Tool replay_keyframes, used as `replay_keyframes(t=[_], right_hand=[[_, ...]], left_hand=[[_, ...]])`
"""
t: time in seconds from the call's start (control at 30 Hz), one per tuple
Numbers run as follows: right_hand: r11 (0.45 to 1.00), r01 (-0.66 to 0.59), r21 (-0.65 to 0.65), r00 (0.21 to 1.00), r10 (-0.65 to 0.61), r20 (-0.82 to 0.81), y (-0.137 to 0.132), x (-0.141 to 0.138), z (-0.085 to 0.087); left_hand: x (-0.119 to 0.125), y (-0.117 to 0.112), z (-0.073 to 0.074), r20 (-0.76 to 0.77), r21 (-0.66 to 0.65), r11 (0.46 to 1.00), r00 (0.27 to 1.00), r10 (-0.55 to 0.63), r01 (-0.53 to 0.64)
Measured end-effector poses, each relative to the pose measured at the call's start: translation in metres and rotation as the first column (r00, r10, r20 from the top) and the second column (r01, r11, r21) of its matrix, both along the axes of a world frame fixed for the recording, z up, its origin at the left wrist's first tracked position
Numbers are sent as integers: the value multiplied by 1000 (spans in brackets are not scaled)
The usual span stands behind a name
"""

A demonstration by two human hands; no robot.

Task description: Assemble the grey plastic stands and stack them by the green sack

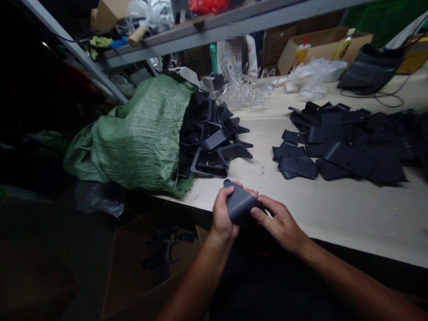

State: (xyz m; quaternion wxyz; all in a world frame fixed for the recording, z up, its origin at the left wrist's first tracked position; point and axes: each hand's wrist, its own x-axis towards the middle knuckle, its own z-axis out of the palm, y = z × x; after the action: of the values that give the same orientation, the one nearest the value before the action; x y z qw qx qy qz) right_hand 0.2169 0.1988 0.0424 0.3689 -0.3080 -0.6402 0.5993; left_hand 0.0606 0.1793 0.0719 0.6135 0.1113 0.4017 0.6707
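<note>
Both my hands grip one dark grey plastic part (240, 204) just over the near edge of the pale table (334, 209). My left hand (222, 213) wraps its fingers round the part's left side. My right hand (280, 223) pinches its right side with the fingers closed on it. Behind them a green woven sack (140, 133) lies on its side, and black plastic brackets (216, 142) spill from its mouth. A spread heap of flat black plastic pieces (344, 142) covers the table's right half.
An open cardboard box (147, 263) with a few black parts stands on the floor at lower left. Clear plastic stands (247, 91), white bags (314, 73), a black bag with a cable (371, 71) and a seated person (236, 55) are at the far side. A metal shelf (207, 33) hangs overhead.
</note>
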Motion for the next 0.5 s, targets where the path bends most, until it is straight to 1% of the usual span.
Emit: replay_keyframes(t=[0.1,0.2,0.27,0.37,0.43,0.5], right_hand=[[994,-105,9,991,104,80,4,11,-3],[994,-108,-14,988,109,107,1,16,-4],[991,-99,-88,990,107,93,0,15,-6],[966,-114,-231,992,125,36,2,13,-12],[949,-116,-294,993,120,-2,5,12,-17],[934,-116,-338,993,113,-30,9,10,-22]], left_hand=[[-5,3,1,145,-48,999,989,-10,17],[-7,5,-1,197,-109,994,980,6,16],[-8,6,-5,198,-148,988,980,-14,44],[-9,6,-9,180,-189,975,980,-82,116],[-10,6,-11,183,-190,971,977,-111,146],[-11,6,-11,206,-183,971,971,-118,156]])
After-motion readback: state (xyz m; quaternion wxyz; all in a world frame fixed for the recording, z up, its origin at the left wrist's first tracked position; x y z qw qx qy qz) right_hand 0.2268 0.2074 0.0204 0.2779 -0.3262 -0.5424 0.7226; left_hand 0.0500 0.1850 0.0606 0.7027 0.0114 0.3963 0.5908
